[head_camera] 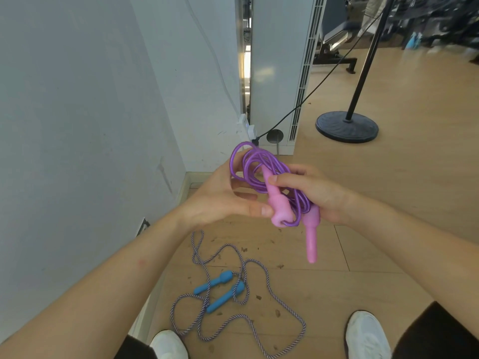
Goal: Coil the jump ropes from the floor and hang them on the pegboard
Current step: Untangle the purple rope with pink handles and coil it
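Note:
A purple jump rope (255,164) with two pink handles is bundled in loose coils between my hands at chest height. My right hand (313,193) grips the coils and one pink handle (311,237), which hangs down below it. My left hand (223,200) holds the other side of the coils, its thumb pressing the second pink handle (278,206). On the wooden floor below lies a striped blue-white rope (261,270) in loose loops, with its two blue handles (217,281) side by side. No pegboard is in view.
A white wall (77,112) runs along the left. A white standing unit (277,73) fills the corner, with a black cable plugged in near it. A black stand with a round base (347,126) rises at the right. My white shoes (368,335) stand near the floor rope.

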Action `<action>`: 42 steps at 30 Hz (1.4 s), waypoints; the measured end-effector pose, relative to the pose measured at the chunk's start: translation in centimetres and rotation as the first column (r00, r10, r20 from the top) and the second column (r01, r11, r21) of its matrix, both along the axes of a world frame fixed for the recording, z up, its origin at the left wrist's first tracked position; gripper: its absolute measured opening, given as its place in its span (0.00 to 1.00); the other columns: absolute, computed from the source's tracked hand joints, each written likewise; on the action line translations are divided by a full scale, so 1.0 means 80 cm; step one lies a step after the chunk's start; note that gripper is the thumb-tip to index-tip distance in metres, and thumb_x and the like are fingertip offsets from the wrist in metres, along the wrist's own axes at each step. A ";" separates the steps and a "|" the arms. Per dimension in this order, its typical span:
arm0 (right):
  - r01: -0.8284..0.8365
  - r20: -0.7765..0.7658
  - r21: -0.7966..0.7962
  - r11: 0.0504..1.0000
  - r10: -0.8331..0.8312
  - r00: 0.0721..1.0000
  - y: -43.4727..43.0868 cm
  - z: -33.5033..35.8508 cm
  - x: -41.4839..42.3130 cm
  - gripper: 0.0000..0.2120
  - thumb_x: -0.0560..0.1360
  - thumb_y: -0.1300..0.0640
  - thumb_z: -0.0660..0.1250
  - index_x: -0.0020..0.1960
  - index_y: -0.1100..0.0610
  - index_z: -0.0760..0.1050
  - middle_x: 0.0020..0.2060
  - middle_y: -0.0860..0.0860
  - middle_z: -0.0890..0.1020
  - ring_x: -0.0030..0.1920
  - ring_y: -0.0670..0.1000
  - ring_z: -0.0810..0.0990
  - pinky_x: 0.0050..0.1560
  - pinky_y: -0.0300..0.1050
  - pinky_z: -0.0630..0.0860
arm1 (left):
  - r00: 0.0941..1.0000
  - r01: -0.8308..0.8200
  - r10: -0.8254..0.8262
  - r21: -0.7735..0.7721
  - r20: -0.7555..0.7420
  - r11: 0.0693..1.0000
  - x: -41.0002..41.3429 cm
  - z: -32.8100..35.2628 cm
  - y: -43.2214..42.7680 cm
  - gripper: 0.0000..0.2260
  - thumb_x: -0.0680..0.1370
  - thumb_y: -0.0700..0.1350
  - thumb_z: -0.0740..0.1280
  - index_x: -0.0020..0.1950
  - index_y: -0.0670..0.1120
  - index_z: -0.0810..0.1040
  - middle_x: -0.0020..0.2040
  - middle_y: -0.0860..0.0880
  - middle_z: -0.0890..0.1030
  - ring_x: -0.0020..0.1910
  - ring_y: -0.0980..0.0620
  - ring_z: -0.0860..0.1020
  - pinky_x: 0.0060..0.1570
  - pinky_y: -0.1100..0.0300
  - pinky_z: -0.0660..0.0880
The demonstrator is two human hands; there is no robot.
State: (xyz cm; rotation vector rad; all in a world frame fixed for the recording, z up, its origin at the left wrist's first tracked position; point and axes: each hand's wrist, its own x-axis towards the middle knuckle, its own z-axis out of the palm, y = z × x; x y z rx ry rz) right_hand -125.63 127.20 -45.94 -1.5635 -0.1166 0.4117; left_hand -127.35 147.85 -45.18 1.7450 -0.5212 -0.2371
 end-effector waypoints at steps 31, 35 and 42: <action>-0.131 0.328 -0.056 0.990 0.142 0.934 0.007 0.002 -0.010 0.23 0.70 0.56 0.77 0.63 0.52 0.76 0.45 0.51 0.84 0.35 0.51 0.80 0.37 0.45 0.78 | 0.903 -0.424 0.430 -0.169 0.002 0.890 -0.004 -0.006 -0.017 0.11 0.71 0.41 0.78 0.52 0.46 0.84 0.47 0.49 0.86 0.48 0.51 0.84 0.54 0.52 0.81; -0.085 0.312 -0.113 0.990 0.117 0.943 0.011 -0.003 -0.009 0.18 0.73 0.54 0.75 0.62 0.50 0.77 0.47 0.51 0.86 0.33 0.55 0.80 0.38 0.51 0.80 | 0.842 -0.522 0.536 -0.150 0.064 0.839 -0.001 -0.012 -0.025 0.08 0.71 0.42 0.79 0.48 0.44 0.84 0.42 0.49 0.86 0.42 0.51 0.85 0.47 0.53 0.83; -0.075 0.245 -0.094 0.993 0.096 0.965 0.010 -0.002 -0.007 0.12 0.75 0.54 0.73 0.59 0.51 0.79 0.46 0.50 0.85 0.31 0.57 0.79 0.40 0.55 0.79 | 0.884 -0.453 0.465 -0.156 0.045 0.878 0.002 -0.005 -0.019 0.09 0.73 0.38 0.76 0.52 0.43 0.83 0.45 0.48 0.86 0.45 0.53 0.85 0.46 0.63 0.80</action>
